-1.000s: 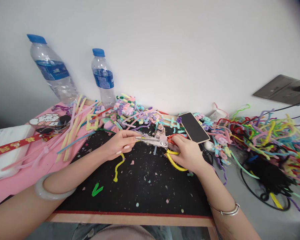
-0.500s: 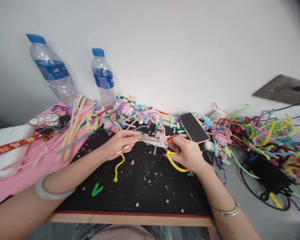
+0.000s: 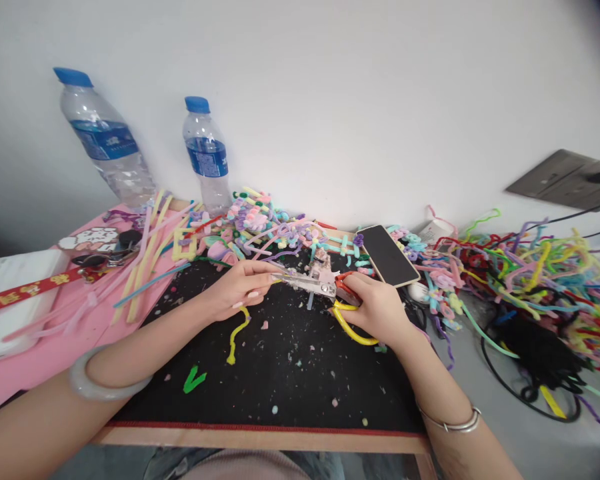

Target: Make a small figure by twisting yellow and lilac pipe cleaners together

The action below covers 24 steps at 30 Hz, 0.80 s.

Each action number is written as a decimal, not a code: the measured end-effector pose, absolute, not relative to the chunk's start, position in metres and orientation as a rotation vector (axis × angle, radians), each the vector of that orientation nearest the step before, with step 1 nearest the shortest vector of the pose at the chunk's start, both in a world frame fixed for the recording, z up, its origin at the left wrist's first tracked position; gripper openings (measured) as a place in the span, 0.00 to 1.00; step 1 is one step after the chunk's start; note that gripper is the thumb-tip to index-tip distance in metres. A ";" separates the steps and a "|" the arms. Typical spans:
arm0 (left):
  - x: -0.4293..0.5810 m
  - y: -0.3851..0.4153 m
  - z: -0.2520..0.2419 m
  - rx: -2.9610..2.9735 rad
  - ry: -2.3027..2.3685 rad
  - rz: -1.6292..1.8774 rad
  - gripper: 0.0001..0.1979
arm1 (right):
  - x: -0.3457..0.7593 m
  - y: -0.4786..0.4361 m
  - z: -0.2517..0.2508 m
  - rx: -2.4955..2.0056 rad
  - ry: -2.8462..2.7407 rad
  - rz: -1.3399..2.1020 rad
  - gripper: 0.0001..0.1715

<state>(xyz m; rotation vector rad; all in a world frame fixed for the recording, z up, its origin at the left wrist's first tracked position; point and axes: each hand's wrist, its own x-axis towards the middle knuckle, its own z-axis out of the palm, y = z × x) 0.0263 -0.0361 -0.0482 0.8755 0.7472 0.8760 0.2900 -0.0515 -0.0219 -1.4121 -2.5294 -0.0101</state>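
Observation:
My left hand pinches a yellow pipe cleaner whose loose end curls down onto the black mat. My right hand grips the yellow and red handles of a pair of scissors. The fuzz-covered blades point left, and their tips meet the pipe cleaner at my left fingertips. Both hands rest low over the mat, near its far edge.
A heap of pastel pipe cleaner pieces lies behind the hands. A phone sits at the right, beside a tangle of bright pipe cleaners. Two water bottles stand at the wall. A pink board lies left. A green scrap lies on the mat.
My right hand has shifted slightly on the scissor handles, closing them a little. Nothing else has moved.

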 end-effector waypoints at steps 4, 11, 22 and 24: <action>0.026 -0.036 -0.049 0.874 0.745 0.881 0.05 | 0.290 -0.052 -0.022 -1.415 -2.538 -0.035 0.10; 0.027 -0.036 -0.048 0.899 0.752 0.874 0.04 | 0.290 -0.052 -0.022 -1.433 -2.536 -0.113 0.13; 0.030 -0.036 -0.048 0.932 0.812 0.883 0.07 | 0.292 -0.051 -0.022 -1.501 -2.403 -0.217 0.10; 0.030 -0.036 -0.048 0.955 0.827 0.885 0.07 | 0.292 -0.052 -0.021 -1.460 -2.402 -0.192 0.15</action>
